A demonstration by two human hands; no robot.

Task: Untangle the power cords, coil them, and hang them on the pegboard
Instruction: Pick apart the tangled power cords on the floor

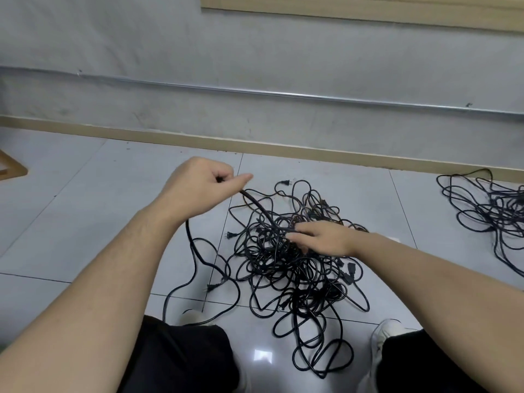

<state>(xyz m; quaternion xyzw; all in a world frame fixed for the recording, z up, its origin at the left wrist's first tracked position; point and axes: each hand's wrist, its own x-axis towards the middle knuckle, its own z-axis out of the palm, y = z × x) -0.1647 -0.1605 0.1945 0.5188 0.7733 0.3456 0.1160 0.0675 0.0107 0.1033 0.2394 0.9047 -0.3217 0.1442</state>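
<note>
A tangled heap of black power cords [295, 268] lies on the tiled floor in front of me. My left hand [198, 188] is raised above the floor and grips one black cord [256, 204]; that cord runs down to the heap on one side and drops under my wrist on the other. My right hand [320, 236] lies on top of the heap with its fingers stretched out along that same cord. Plugs [285, 182] stick out at the heap's edges. The pegboard's wooden frame [368, 9] shows at the top of the wall.
A second tangle of black cords [493, 211] lies on the floor at the far right. My knees in black trousers and white shoes [387, 333] flank the heap. A wall with a metal conduit [255, 92] and skirting stands behind. A wooden corner [11, 165] shows at left.
</note>
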